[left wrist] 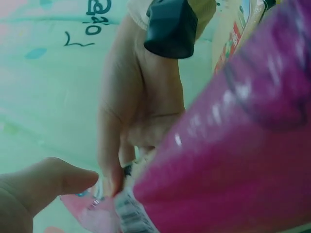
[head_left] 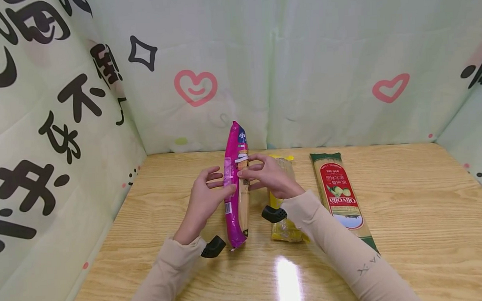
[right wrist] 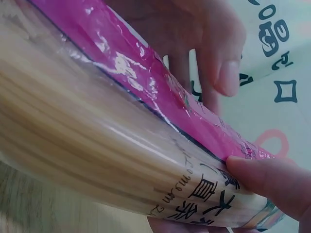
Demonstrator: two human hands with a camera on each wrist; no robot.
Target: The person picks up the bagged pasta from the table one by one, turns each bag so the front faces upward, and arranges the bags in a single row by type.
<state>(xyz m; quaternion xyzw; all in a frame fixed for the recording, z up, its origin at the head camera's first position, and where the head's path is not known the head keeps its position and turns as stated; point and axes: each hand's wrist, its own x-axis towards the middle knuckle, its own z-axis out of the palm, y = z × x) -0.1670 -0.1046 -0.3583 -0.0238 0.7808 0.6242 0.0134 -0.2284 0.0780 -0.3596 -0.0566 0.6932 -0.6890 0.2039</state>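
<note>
A long magenta pack of spaghetti is held lengthwise on its narrow side in the middle, with a clear panel showing straight pale strands. My right hand pinches it from the right, its thumb on the printed front and fingertips underneath. On the left side is my left hand, fingers loosely bent and thumb close by the magenta wrapper. From the right wrist view, that left thumb stands apart from the film. Part of the pack is covered by the right fingers in the head view.
Right of the held pack, a yellow-ended clear pack of noodles lies partly under my right wrist. Farther right lies a red-labelled Olivoilà pasta pack, its lower part beside my sleeve. A printed curtain borders the wooden table.
</note>
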